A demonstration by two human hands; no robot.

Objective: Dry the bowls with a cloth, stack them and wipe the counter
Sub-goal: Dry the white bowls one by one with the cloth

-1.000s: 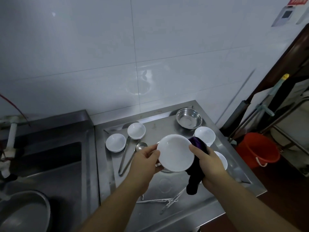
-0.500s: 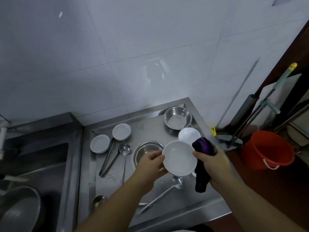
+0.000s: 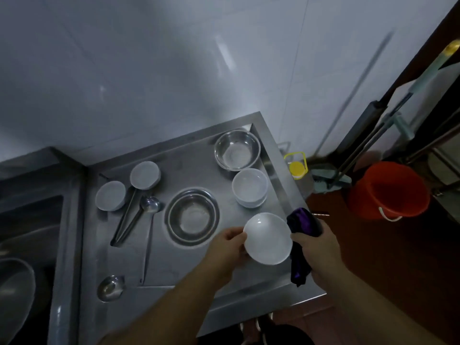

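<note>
White glazed ceramic: the held bowl (image 3: 267, 239), round and smooth, is gripped at its rim by the left hand (image 3: 226, 247), fingers curled on the near edge, and touched on its opposite rim by the right hand (image 3: 317, 247), which clutches a bunched dark purple cloth (image 3: 302, 224). Part of the cloth hangs limp below the right palm. Just beyond the right hand stands a stack of white bowls (image 3: 249, 188), the likely destination; further beyond, a steel bowl (image 3: 237, 150). Beyond the left hand sits a second, wider steel bowl (image 3: 192, 216), shiny and shallow. Well to the left of the left hand lie two small white dishes (image 3: 110, 196) and long-handled steel ladles (image 3: 149, 205) on the brushed steel counter (image 3: 179, 265).

To dry well, the cloth should probably be spread inside the bowl and turned against the glaze while the left hand rotates the rim; a wet glazed rim may slip, so a firm pinch seems wise before nesting it on the stack.
</note>
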